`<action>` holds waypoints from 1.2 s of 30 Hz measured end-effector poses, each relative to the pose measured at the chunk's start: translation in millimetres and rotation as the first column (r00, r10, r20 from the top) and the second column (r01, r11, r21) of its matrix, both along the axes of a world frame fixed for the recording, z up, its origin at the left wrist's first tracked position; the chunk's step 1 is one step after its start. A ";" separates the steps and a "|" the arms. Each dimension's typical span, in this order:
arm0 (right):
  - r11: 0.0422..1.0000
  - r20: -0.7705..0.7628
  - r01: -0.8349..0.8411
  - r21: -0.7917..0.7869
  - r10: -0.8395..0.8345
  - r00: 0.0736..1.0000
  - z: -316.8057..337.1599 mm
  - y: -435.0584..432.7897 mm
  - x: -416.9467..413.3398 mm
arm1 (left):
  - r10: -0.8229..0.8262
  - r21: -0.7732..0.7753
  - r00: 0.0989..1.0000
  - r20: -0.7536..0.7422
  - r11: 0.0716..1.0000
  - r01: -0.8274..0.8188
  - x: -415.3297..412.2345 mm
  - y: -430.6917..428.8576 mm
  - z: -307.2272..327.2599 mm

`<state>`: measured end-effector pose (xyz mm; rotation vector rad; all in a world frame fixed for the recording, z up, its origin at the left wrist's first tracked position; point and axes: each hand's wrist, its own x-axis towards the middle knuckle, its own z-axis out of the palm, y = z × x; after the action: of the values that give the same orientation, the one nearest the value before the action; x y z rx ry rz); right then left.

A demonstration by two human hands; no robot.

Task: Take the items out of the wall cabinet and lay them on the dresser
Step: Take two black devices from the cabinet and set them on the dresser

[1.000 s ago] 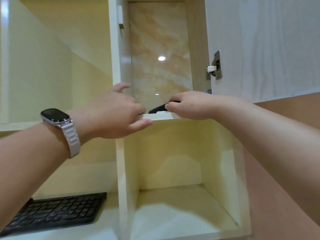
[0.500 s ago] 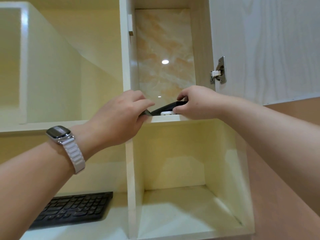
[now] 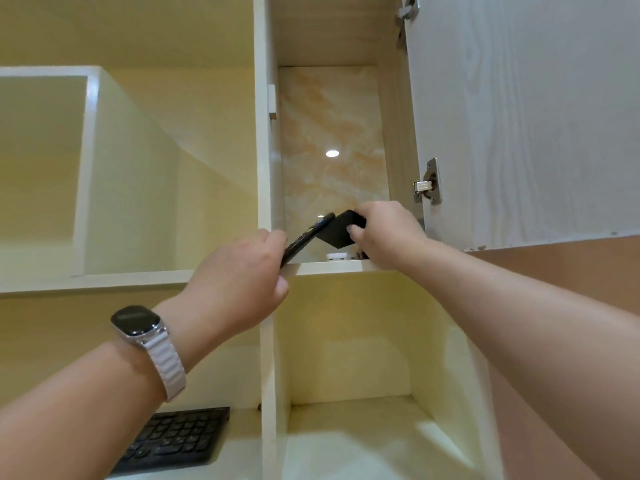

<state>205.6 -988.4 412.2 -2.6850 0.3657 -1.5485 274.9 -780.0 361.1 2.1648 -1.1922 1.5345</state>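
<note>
Both hands reach into the upper right compartment of the wall cabinet (image 3: 325, 268). My left hand (image 3: 242, 282) grips a long, thin black device (image 3: 306, 239), tilted with its far end raised above the shelf. A flat black square item (image 3: 341, 230) is pinched by my right hand (image 3: 384, 233) and lifted off the shelf. The two black items touch or overlap near their upper ends. A small white object (image 3: 341, 257) lies on the shelf under them, partly hidden.
The open cabinet door (image 3: 519, 116) hangs at the right with a metal hinge (image 3: 429, 183). A black keyboard (image 3: 176, 441) lies on the lower left shelf. A white box-like divider (image 3: 86, 168) sits in the left compartment. My left wrist wears a watch (image 3: 138, 322).
Both hands have lifted the black items up off the shelf edge; the left one now tilts steeply. The view has tipped upward, and the white object beneath is uncovered.
</note>
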 end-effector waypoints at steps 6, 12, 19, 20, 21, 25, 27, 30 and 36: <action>0.969 0.454 -0.245 -0.039 0.236 0.859 -16.4 -1.2 -8.3 | -0.045 -0.091 0.996 -0.079 0.995 0.038 -5.8 -10.7 -16.2; 0.796 0.728 -0.571 0.202 0.268 0.631 -67.7 26.2 -44.6 | -0.313 -0.304 0.927 -0.204 0.921 0.244 -28.1 -18.6 -46.1; 0.573 0.744 -0.699 0.428 0.216 0.632 -143.0 39.2 -80.3 | -0.556 -0.470 0.729 -0.398 0.807 0.358 -55.0 -29.3 -93.2; 0.524 0.735 -0.710 0.470 0.213 0.643 -154.3 40.4 -82.5 | -0.597 -0.491 0.680 -0.426 0.783 0.380 -58.3 -29.8 -99.9; 0.472 0.731 -0.720 0.508 0.206 0.651 -165.7 41.4 -83.7 | -0.634 -0.510 0.629 -0.450 0.760 0.402 -61.1 -30.2 -106.5; 0.372 0.720 -0.709 0.599 0.137 0.680 -206.4 50.8 -89.3 | -0.715 -0.563 0.435 -0.547 0.699 0.441 -61.3 -28.7 -136.0; 0.341 0.721 -0.705 0.622 0.101 0.685 -222.9 59.7 -94.1 | -0.739 -0.594 0.321 -0.593 0.670 0.446 -57.5 -25.7 -151.8; 0.342 0.694 -0.664 0.664 0.048 0.719 -246.7 76.0 -99.2 | -0.750 -0.623 0.155 -0.643 0.629 0.465 -46.2 -19.0 -175.4; 0.246 0.632 -0.618 0.747 0.026 0.774 -300.9 127.9 -95.3 | -0.727 -0.626 -0.063 -0.684 0.541 0.562 -16.8 5.6 -222.6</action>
<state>110.3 -860.6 111.2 -1.2174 0.4210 -1.1914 258.2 -774.4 138.4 1.3683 -1.2105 -0.1798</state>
